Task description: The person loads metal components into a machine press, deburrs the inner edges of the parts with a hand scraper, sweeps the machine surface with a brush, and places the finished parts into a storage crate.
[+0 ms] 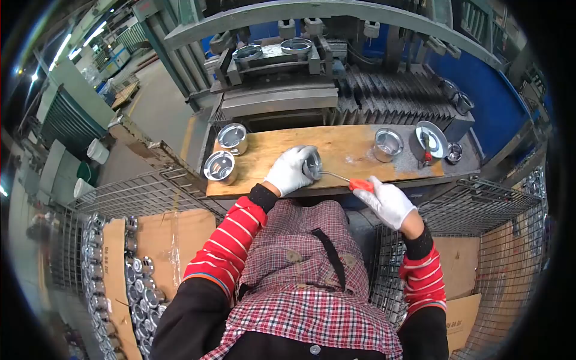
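Observation:
My left hand (292, 170), in a white glove, is wrapped round a shiny metal cup (312, 165) tilted on its side near the front edge of the wooden board (294, 137). My right hand (386, 203), also gloved, grips the orange handle of a thin metal tool (362, 185). The tool's shaft reaches left to the mouth of the cup. Left of my left hand stand two metal cups (232, 138) (220, 167). Another cup (388, 144) stands on the board's right part, beside a metal bowl (429, 140) with a red-handled object in it.
Behind the board is a machine (279, 99) holding two round metal parts. Wire baskets flank my lap; the left basket (144, 191) contains cardboard and several metal cups (143, 294), the right basket (480, 210) cardboard. Small metal parts (454, 152) lie right of the bowl.

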The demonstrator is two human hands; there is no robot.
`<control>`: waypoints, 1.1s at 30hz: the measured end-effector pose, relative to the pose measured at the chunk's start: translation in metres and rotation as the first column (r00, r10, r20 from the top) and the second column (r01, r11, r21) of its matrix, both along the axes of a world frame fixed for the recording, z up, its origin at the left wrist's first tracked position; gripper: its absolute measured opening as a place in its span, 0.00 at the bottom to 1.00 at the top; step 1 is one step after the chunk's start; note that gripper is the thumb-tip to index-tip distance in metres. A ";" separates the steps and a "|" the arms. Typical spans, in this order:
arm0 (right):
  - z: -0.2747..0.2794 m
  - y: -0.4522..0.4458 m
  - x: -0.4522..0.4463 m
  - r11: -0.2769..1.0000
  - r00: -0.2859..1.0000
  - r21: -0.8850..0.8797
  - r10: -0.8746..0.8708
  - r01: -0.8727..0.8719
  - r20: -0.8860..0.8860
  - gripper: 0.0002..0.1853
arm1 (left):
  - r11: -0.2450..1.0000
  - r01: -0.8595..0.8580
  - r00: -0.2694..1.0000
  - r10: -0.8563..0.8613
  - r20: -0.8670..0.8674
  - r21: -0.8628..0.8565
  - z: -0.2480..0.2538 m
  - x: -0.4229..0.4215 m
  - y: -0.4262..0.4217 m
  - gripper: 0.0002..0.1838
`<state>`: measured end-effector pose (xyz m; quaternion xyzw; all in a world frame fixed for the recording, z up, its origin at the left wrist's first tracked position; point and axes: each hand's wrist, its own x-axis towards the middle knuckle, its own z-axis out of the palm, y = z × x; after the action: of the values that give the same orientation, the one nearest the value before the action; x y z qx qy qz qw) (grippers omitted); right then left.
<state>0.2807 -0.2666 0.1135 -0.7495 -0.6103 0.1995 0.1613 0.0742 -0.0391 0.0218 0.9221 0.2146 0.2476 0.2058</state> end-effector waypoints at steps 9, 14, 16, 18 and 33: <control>-0.005 0.065 -0.038 1.000 1.000 -0.022 -0.005 0.005 -0.026 0.40 | 0.986 -0.088 0.953 0.125 0.276 -0.144 -0.024 -0.028 -0.002 0.59; -0.032 0.070 -0.026 1.000 1.000 0.008 -0.021 0.021 -0.020 0.39 | 0.978 -0.074 0.947 0.131 0.294 -0.196 -0.025 -0.027 -0.001 0.60; -0.033 0.065 -0.019 0.999 0.998 -0.025 -0.033 0.032 -0.044 0.40 | 0.974 -0.080 0.954 0.137 0.268 -0.214 -0.026 -0.027 0.000 0.61; -0.040 0.060 -0.011 0.999 0.999 -0.016 -0.031 0.031 -0.043 0.40 | 0.969 -0.075 0.949 0.142 0.283 -0.234 -0.029 -0.028 0.001 0.61; -0.020 0.054 -0.028 0.997 0.997 -0.051 -0.066 0.064 -0.034 0.32 | 0.943 -0.109 0.928 0.209 0.307 -0.314 -0.029 -0.029 -0.008 0.49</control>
<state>0.2530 -0.2122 0.0933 -0.7691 -0.5775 0.2226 0.1595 0.0457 -0.0476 -0.0076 0.8050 0.2852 0.3829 0.3521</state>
